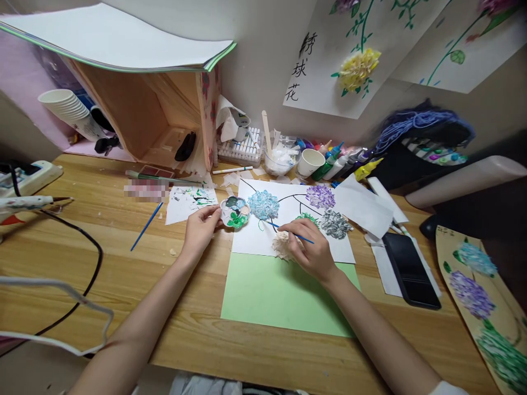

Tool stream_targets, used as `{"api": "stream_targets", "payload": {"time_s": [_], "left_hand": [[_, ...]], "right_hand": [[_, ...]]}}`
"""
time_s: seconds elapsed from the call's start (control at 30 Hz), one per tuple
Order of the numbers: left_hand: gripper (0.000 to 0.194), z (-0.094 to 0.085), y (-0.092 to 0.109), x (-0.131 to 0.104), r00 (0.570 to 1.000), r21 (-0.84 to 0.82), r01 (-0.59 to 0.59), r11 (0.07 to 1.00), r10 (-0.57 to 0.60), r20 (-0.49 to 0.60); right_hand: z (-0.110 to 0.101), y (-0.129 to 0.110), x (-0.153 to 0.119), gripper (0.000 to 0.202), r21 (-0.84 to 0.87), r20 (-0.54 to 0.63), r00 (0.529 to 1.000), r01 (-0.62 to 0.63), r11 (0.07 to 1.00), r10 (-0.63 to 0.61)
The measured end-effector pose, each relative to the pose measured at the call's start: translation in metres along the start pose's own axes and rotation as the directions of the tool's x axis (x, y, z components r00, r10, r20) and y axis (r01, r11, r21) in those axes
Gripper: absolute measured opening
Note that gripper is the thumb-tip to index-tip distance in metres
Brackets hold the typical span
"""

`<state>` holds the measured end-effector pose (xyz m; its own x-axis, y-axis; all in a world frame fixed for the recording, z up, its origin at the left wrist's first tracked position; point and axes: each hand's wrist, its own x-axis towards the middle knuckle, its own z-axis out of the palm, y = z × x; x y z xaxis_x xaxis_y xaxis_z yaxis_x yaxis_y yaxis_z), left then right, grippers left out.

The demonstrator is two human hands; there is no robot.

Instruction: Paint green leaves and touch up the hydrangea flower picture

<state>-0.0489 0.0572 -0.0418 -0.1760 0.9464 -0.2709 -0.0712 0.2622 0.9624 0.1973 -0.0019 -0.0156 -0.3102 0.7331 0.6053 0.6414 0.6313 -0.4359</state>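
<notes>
My left hand [202,227] pinches the edge of a small round paint palette [236,213] with green, blue and dark paint. Closed round a thin blue paintbrush [302,237] is my right hand [312,248]; the brush tip is at the white paper near a thin green line. The white paper [251,241] carries black branch lines and textured flowers: a light blue one [264,204], a purple one [320,196], a grey one [336,224], a green one [308,218] and a cream one [282,245], partly behind my right hand. Green paper [284,293] lies beneath.
Behind the paper stand a paper cup [310,163], a tub of scraps [281,159] and paint bottles [329,164]. A phone [411,271] lies right, a second brush [146,226] left. A black cable [100,258] and white frame [61,285] are at far left.
</notes>
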Motion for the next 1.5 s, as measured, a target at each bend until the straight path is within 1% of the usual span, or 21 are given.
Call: {"api": "stream_targets", "payload": {"time_s": [0.6, 1.27, 1.5], "left_hand": [[0.039, 0.0004, 0.0012, -0.0006, 1.0, 0.001, -0.002, 1.0, 0.002, -0.007], [0.04, -0.0004, -0.001, 0.0016, 1.0, 0.0, 0.006, 1.0, -0.006, -0.011], [0.041, -0.0001, 0.0005, 0.0012, 1.0, -0.001, 0.008, 1.0, -0.008, -0.009]], "right_hand": [[0.0003, 0.0008, 0.0, 0.023, -0.034, 0.017, 1.0, 0.013, 0.999, -0.013], [-0.0028, -0.0028, 0.0016, 0.019, -0.051, -0.01, 1.0, 0.025, 0.998, -0.025], [-0.005, -0.0054, 0.0022, 0.02, -0.006, -0.039, 0.999, -0.024, 1.0, 0.024]]}}
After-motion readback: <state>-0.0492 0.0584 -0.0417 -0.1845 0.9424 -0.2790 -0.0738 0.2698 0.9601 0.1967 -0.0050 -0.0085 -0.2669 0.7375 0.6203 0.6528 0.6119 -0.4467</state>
